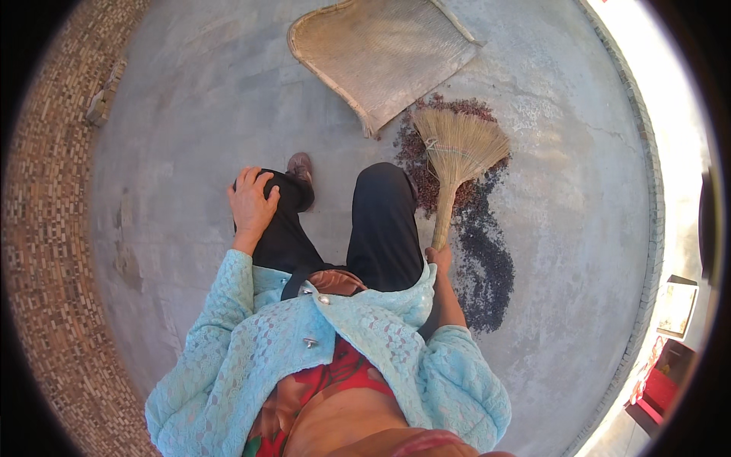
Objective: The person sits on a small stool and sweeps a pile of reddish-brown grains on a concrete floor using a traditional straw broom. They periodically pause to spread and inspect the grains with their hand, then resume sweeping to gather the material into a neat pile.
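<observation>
A straw broom (461, 145) is held by its handle in my right hand (439, 258), beside my right knee. Its fanned bristles lie over a pile of small dark reddish bits (415, 152), whose exact kind I cannot make out. A trail of finer black bits (487, 266) runs from the pile back toward me. My left hand (252, 204) rests on my left knee, fingers spread, holding nothing. Ahead, a wide woven winnowing basket (388, 57) lies on the concrete, its open edge close to the pile's far side.
Grey concrete floor (183, 137) spreads around me. Along the left runs brick paving (46, 198), with a few loose bricks (101, 107) at its edge. A brick-lined border (653, 198) curves down the right, and beyond it stand red objects (661, 387).
</observation>
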`<state>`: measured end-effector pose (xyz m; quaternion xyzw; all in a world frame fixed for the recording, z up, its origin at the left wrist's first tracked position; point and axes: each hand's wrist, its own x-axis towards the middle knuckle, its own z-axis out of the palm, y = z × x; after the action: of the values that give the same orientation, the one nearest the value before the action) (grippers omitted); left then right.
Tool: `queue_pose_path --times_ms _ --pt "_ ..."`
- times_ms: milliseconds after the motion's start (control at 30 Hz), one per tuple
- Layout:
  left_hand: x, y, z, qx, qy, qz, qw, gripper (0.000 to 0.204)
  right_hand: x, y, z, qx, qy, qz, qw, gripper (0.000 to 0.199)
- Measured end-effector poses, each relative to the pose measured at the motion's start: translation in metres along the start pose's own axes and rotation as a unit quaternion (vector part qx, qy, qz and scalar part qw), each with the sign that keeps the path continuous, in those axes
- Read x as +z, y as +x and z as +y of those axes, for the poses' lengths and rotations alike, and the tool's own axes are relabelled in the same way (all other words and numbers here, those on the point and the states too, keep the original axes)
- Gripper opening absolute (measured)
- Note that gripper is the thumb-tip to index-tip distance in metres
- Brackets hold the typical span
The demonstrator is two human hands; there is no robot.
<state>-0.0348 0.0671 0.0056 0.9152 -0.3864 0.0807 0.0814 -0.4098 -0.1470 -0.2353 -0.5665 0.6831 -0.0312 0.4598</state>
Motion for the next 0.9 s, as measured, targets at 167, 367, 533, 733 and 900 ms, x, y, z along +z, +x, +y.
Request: queue_pose_path --times_ms 167,367,533,733,900 --pt "-0.003 -0.001 -0.004 -0.010 0.006 0.002 1.000 0.029 -0.010 -0.021 0.013 -0.099 0.063 0.056 0.992 0.038" --pt "0.001 0.002 0.006 -0.005 -0.011 0.006 1.000 0.029 -0.028 0.000 0.026 -0.051 -0.007 0.037 0.998 0.038" --pt "0.000 -0.004 -0.005 -0.009 -0.007 0.016 1.000 0.030 -0.031 -0.021 0.008 0.009 0.093 0.011 0.996 0.042" --pt "-0.001 0.002 0.004 -0.013 -0.021 0.009 1.000 0.030 -0.010 -0.015 0.044 -0.133 0.024 0.124 0.983 0.037" --pt "0.001 -0.002 -0.004 -0.008 -0.016 0.009 1.000 0.031 -0.008 -0.005 0.031 -0.038 0.003 0.003 0.999 0.036"
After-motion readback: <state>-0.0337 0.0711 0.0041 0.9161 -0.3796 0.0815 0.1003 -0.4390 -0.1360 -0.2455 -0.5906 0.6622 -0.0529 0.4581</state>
